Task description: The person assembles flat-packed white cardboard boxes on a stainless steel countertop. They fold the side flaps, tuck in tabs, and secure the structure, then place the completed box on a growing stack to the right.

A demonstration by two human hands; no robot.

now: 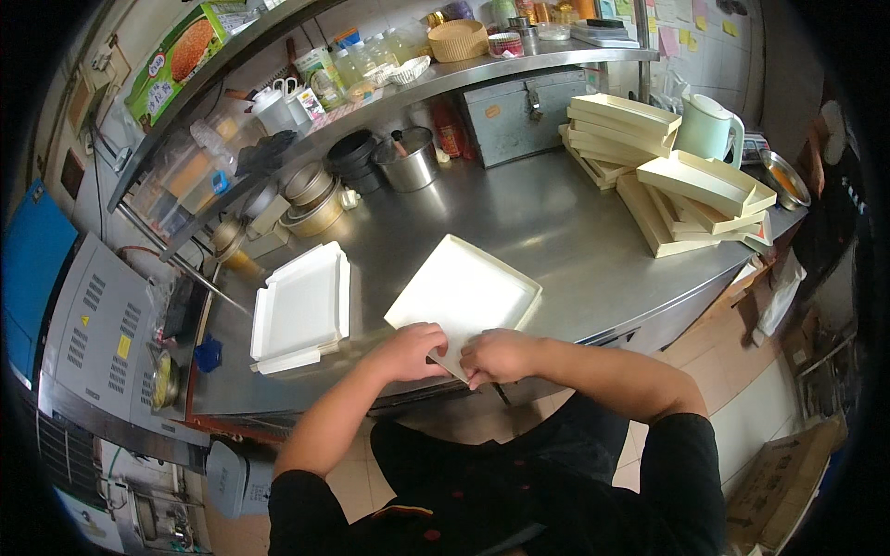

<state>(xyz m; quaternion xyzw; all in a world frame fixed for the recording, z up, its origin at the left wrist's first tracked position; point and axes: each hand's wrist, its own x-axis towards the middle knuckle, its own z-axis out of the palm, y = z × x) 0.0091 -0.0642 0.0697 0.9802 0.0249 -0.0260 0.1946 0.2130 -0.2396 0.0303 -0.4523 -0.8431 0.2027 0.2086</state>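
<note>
A shallow cream cardboard box (468, 283) with a white inside lies turned cornerwise at the front edge of the steel table. Its far walls stand upright. My left hand (413, 352) pinches the near wall just left of the nearest corner, fingers bent over the edge. On the other side of that corner, my right hand (501, 357) grips the cardboard with curled fingers. Part of the near walls is hidden behind both hands. To the left lie white cardboard box blanks (301, 310) with partly raised edges, apart from my hands.
Finished-looking cream boxes (623, 116) are piled at the right, beside a pale green jug (709, 130) and a steel bowl (784, 179). Pots (408, 159) and a grey metal case (524, 116) line the back under a loaded shelf (519, 65). A cardboard carton (783, 477) stands at lower right.
</note>
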